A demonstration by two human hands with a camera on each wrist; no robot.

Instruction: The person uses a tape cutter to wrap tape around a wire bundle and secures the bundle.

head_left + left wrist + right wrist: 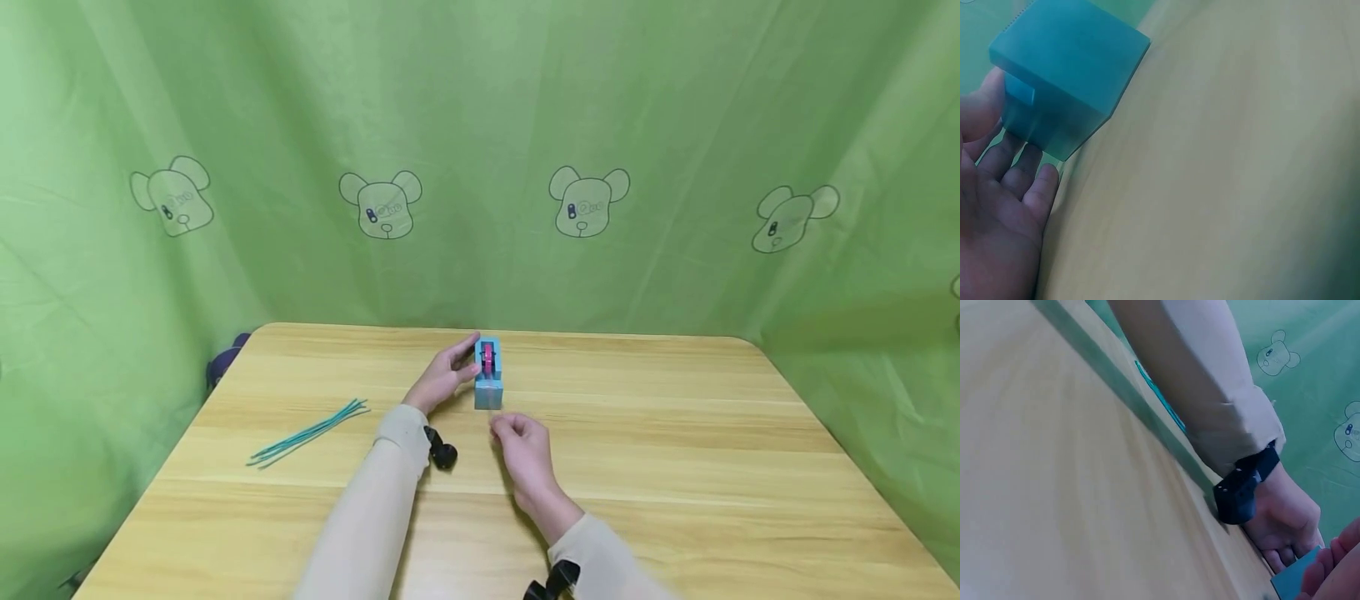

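Observation:
A small blue tape dispenser (487, 382) with a pink roll stands on the wooden table (675, 433) near its far middle. My left hand (444, 377) rests against the dispenser's left side; in the left wrist view its fingers (1019, 175) lie straight along the blue dispenser (1066, 75). My right hand (499, 426) sits just in front of the dispenser, fingertips pinched together as if on the tape end; the strip itself is too thin to make out. The right wrist view shows the dispenser's corner (1294, 582), my left hand (1285, 525) and my right fingers (1335, 569).
A bundle of thin green ties (307, 433) lies on the table's left part, also glimpsed as green ties (1160, 397) behind my left sleeve. A dark purple object (225, 362) sits off the far left corner. Green cloth (480, 167) hangs around the table.

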